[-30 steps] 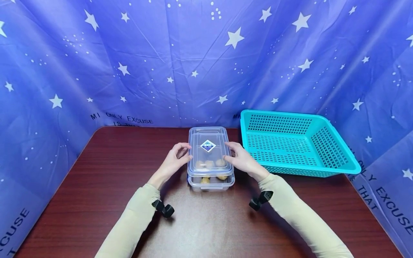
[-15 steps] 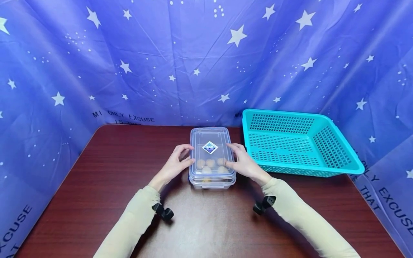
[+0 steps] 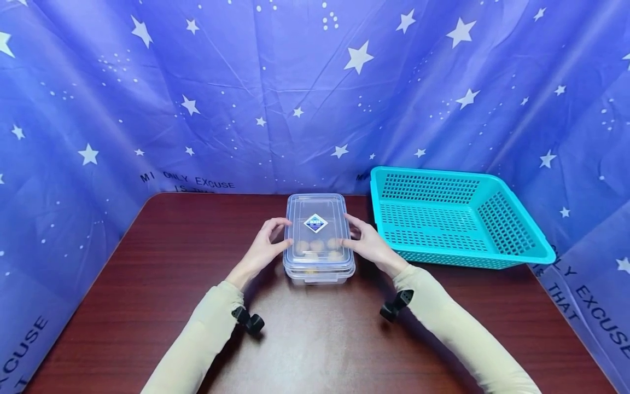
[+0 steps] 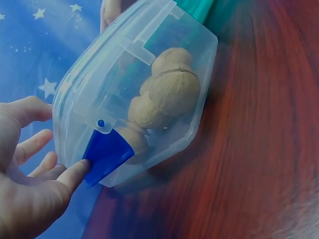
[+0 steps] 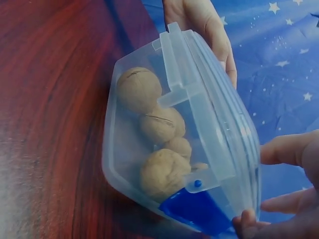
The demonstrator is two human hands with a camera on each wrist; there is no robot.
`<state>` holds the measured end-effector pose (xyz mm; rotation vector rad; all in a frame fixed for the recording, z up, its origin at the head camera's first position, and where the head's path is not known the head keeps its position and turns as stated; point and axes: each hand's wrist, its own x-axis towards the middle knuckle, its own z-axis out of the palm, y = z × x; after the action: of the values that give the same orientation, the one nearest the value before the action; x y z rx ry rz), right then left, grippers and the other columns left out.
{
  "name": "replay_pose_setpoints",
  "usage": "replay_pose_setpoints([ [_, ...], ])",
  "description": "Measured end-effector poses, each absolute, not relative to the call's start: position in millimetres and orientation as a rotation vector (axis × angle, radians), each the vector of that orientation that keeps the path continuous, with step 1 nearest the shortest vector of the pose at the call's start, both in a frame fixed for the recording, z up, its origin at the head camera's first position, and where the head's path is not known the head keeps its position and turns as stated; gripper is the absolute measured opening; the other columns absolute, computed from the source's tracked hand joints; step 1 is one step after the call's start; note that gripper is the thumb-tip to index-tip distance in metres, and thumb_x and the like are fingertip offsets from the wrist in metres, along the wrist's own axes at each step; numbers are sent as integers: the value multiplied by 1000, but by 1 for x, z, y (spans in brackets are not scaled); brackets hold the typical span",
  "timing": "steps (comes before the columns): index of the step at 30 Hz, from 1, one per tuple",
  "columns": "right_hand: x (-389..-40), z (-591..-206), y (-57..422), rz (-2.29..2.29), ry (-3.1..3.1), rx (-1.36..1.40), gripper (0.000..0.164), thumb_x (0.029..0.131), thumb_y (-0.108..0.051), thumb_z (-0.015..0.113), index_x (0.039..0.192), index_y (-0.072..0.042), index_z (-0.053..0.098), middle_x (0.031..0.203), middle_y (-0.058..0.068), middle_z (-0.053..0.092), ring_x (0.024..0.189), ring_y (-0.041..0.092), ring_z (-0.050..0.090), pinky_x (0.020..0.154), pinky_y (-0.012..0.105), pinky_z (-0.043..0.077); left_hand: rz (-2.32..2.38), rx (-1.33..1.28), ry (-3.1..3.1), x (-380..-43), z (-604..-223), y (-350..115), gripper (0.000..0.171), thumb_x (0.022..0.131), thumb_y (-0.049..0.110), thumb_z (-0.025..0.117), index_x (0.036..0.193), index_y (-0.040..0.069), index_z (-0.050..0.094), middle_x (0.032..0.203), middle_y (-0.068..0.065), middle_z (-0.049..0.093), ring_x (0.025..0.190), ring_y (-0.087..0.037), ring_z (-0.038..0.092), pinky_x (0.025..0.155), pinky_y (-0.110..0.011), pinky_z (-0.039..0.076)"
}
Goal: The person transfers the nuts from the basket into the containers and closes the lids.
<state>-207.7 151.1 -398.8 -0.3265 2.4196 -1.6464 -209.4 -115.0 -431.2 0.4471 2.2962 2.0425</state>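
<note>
A clear plastic food box stands on the table with several walnuts inside. Its clear lid, with a blue and white diamond label, lies over the rim. My left hand holds the lid's left edge between thumb and fingers. On the opposite edge, my right hand grips the lid in the same way. In the left wrist view the thumb tip touches a blue side clip, which hangs down. Another blue clip hangs loose in the right wrist view. Whether the lid is fully seated, I cannot tell.
A turquoise perforated basket stands to the right of the box, near the table's back right corner. The dark red wooden table ends at a blue star-printed curtain behind and at both sides.
The lid has come down onto the box, and the gap at its front has narrowed. Both hands have kept their places on the lid's edges. The basket has not moved.
</note>
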Motion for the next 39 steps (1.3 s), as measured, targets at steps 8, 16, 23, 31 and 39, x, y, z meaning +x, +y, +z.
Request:
replay_pose_setpoints([
  [8, -219, -408, 146, -1724, 2383, -307, 75, 86, -6, 69, 149, 1, 30, 137, 25, 47, 121, 37, 51, 98, 44, 43, 2167, 422, 2115, -215, -436, -118, 59, 88, -12, 57, 140, -5, 31, 149, -21, 25, 140, -33, 26, 110, -41, 27],
  [16, -218, -410, 149, -1645, 2447, -362, 70, 87, -7, 65, 148, 0, 31, 142, 23, 40, 120, 38, 49, 96, 47, 42, 2105, 425, 2070, -214, -437, -120, 67, 92, -6, 55, 150, -3, 23, 156, -17, 21, 142, -29, 24, 109, -41, 27],
  [23, -215, -410, 149, -1644, 2445, -364, 69, 88, -7, 67, 147, -1, 32, 136, 24, 44, 118, 38, 49, 94, 46, 43, 2106, 445, 2017, -214, -441, -123, 69, 93, -5, 56, 152, -1, 21, 157, -15, 19, 142, -27, 21, 110, -41, 26],
  [31, -211, -412, 150, -1649, 2438, -376, 71, 86, -5, 67, 147, 2, 31, 134, 26, 44, 115, 38, 49, 96, 46, 41, 2092, 478, 1992, -212, -443, -125, 72, 91, -5, 57, 151, -2, 18, 157, -19, 19, 143, -29, 19, 110, -42, 25],
  [39, -210, -407, 147, -1659, 2444, -349, 70, 86, -1, 65, 146, 6, 30, 135, 31, 43, 116, 44, 46, 97, 51, 39, 2029, 486, 2054, -218, -442, -127, 73, 91, -3, 59, 152, -1, 18, 156, -21, 21, 143, -29, 19, 111, -44, 23],
])
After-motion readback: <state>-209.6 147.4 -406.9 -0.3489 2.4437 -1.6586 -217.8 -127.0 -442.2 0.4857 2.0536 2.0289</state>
